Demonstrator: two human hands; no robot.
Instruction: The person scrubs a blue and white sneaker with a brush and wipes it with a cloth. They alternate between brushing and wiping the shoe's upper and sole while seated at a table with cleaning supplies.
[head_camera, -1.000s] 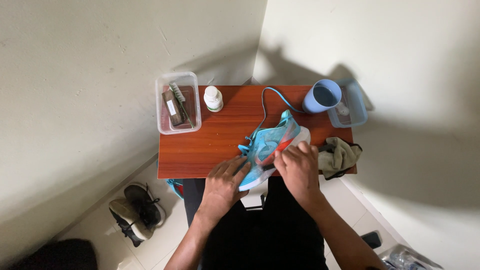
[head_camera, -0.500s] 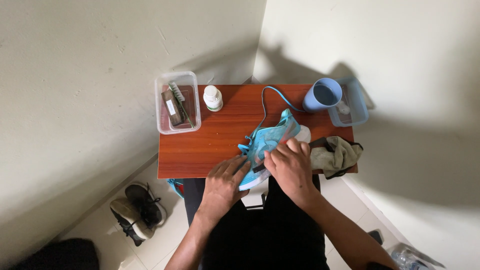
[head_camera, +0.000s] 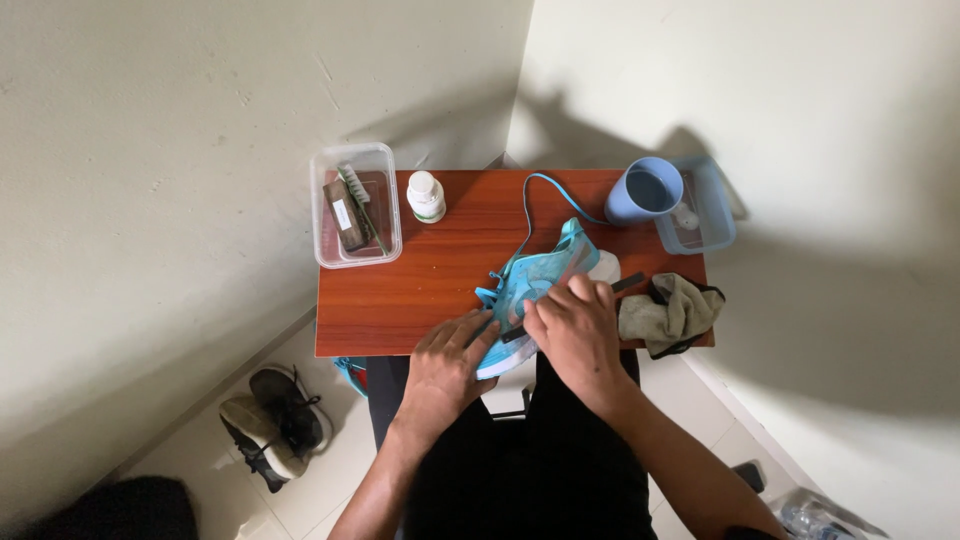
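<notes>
— At the near edge of the worktop (head_camera: 400, 300), around six o'clock, what did the hands have?

— A turquoise sneaker (head_camera: 535, 285), lying tilted with its heel overhanging the edge toward the person. The left hand (head_camera: 450, 360) lay against the heel end, fingers curled under it; the right hand (head_camera: 580, 330) pressed over the middle, fingers clasping the upper.

— How would it handle?

— Light, I'd judge, with a soft mesh upper that gives under pressure and a stiffer sole. The heel and sole looked the firmest places to hold. A loose blue lace (head_camera: 540, 195) trailed toward twelve o'clock and could snag.

— And nearby?

— A crumpled rag (head_camera: 675, 315) at three o'clock, just beside the right hand; a blue mug (head_camera: 645, 192) at one o'clock; a clear tub of brushes (head_camera: 355, 205) at ten.
</notes>
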